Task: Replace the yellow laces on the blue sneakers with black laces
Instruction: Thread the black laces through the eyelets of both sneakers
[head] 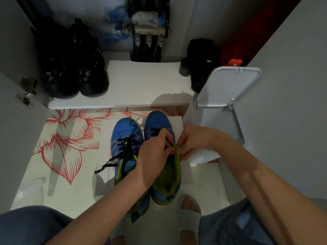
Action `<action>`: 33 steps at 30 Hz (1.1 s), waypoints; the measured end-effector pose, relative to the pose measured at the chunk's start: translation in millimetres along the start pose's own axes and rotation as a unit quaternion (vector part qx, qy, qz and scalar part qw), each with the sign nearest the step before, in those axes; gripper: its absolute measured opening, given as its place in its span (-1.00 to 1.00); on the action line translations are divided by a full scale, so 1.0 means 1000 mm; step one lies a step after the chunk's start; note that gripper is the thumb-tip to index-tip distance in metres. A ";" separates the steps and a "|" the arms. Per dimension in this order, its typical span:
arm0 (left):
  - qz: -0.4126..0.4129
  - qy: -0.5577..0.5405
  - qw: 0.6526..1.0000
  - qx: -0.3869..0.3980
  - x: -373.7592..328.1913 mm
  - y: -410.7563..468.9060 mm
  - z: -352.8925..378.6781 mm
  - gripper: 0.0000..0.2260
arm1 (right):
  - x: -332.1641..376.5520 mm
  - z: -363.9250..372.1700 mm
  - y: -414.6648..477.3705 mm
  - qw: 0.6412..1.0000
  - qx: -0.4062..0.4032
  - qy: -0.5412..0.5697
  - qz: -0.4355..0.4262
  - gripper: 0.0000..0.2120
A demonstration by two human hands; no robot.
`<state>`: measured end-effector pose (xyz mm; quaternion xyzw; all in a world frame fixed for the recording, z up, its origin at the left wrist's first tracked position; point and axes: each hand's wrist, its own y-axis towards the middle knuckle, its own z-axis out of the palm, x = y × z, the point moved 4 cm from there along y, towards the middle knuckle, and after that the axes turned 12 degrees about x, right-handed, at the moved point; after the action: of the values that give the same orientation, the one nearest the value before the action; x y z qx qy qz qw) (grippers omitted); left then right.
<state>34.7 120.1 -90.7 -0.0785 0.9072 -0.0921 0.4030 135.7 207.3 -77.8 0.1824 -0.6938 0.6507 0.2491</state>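
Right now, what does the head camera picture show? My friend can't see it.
Two bare hands, left hand and right hand, pinch a black lace at the right blue sneaker. The left blue sneaker beside it already has black laces. A white bin stands open to the right.

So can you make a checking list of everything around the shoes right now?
Surface: floral mat on a pale floor.
Job's things: left sneaker laced black, ends loose; right sneaker partly laced.
Clutter: dark shoes on the shelf; white bin, lid up.
Grippers: left hand and right hand pinch the black lace at the right sneaker's collar.
Cables: nothing seen.
Surroundings: grey walls, metal pipes.
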 end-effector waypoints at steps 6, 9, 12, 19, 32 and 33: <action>0.001 -0.005 1.000 0.004 -0.001 0.000 0.002 -0.85 | -0.006 -0.004 -0.003 1.000 0.012 0.013 -0.015 -0.80; 0.006 -0.005 1.000 0.009 -0.002 0.000 0.002 -0.87 | -0.008 -0.006 -0.003 0.999 0.022 0.016 -0.025 -0.85; 0.023 0.013 1.000 0.006 -0.003 0.000 0.004 -0.88 | -0.007 -0.005 -0.005 0.999 0.026 -0.002 -0.037 -0.91; 0.042 0.063 0.997 0.007 -0.001 0.000 0.007 -0.84 | -0.001 -0.004 -0.003 0.996 0.009 -0.053 -0.065 -0.92; 0.019 0.049 0.997 0.057 -0.002 0.004 0.003 -0.68 | 0.000 -0.004 -0.001 0.996 0.012 -0.067 -0.063 -0.93; 0.015 0.051 0.997 0.053 -0.003 0.004 0.003 -0.66 | 0.000 -0.004 0.000 0.996 0.010 -0.070 -0.057 -0.95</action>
<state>38.5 124.3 -91.5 -0.0391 0.9213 -0.1378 0.3614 136.2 211.0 -78.2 0.2693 -0.6915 0.6279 0.2347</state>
